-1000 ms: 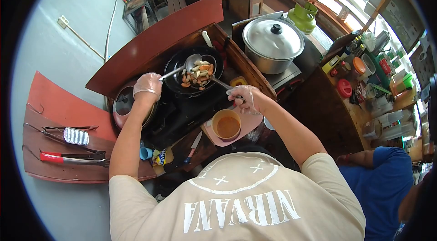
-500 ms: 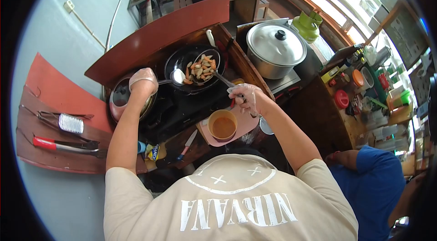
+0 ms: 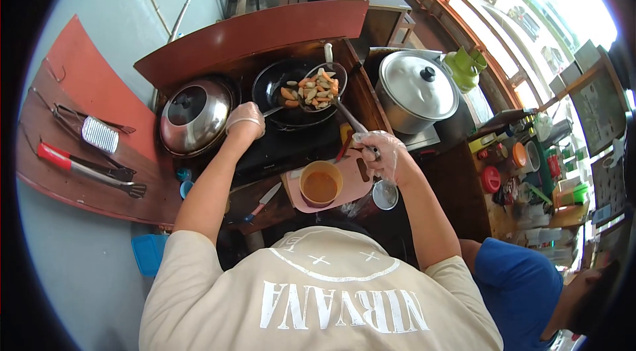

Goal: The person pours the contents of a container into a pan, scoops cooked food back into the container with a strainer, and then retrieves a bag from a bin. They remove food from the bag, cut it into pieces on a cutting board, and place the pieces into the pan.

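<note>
My left hand (image 3: 246, 120), in a clear plastic glove, is closed around the handle of a metal ladle (image 3: 271, 112). The ladle's head lies at the black wok (image 3: 265, 89), mostly hidden by a few orange pieces beside it. My gloved right hand (image 3: 379, 152) grips the long handle of a wire skimmer (image 3: 344, 111). The skimmer overlaps the wok's right side and carries a heap of orange and tan cut food pieces (image 3: 319, 91). Below the wok, a yellowish container (image 3: 339, 185) of orange-brown liquid stands on a pink cutting board (image 3: 360, 193).
A lidded pan (image 3: 195, 119) sits left of the wok, a large lidded pot (image 3: 416, 96) to its right. A knife (image 3: 265, 201) lies near the front edge. Tongs (image 3: 86, 164) hang at left. Another person in a blue shirt (image 3: 517, 278) is at right.
The view has shifted. The skimmer has moved rightward over the wok's edge with the food heaped in it. The ladle's shiny head, visible before, is now largely hidden.
</note>
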`<state>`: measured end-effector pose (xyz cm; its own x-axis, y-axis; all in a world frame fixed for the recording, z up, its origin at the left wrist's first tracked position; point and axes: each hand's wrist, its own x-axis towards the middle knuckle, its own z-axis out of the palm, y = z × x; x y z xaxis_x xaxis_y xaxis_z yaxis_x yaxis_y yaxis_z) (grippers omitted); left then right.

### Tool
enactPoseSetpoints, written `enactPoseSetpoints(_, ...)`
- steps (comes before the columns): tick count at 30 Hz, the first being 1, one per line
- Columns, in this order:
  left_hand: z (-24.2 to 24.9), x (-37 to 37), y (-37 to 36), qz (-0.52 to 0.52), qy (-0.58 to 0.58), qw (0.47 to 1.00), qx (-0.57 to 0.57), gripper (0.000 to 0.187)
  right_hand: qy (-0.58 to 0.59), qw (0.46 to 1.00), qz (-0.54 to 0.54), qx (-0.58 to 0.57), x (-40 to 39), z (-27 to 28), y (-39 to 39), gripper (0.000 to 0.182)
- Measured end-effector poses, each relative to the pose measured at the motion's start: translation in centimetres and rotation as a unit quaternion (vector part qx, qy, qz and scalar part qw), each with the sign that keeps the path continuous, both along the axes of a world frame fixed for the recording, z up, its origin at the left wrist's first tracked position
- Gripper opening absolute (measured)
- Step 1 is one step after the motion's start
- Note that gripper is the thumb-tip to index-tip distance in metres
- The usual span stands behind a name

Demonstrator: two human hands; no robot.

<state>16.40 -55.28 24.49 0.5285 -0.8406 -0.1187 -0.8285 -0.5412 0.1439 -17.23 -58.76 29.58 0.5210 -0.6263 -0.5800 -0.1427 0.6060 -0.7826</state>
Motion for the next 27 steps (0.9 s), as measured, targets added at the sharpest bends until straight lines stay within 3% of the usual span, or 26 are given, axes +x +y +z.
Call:
enactPoseSetpoints(8,-4.4,-1.5,-1.2,0.043,0.030,0.996,-0.079,0.019,0.024,0.999,-0.043,0.013,-0.2,1.2,1.4,0.017)
enactPoseSetpoints(16,-6.6,-1.2,-1.4,0.030,0.033,0.993,-0.105,0.023,-0.033,0.999,-0.030,0.009,-0.9,0.5,1.8,0.017)
enactPoseSetpoints(22,-5.1,-0.5,-0.3,0.033,0.026,0.992,-0.118,0.023,-0.032,0.999,-0.027,-0.001,-1.3,1.1,2.1,0.018)
enactPoseSetpoints(27,-3.1,0.6,0.8,0.014,-0.051,0.990,-0.130,0.022,-0.063,0.998,-0.013,0.007,-1.3,0.3,1.7,0.021)
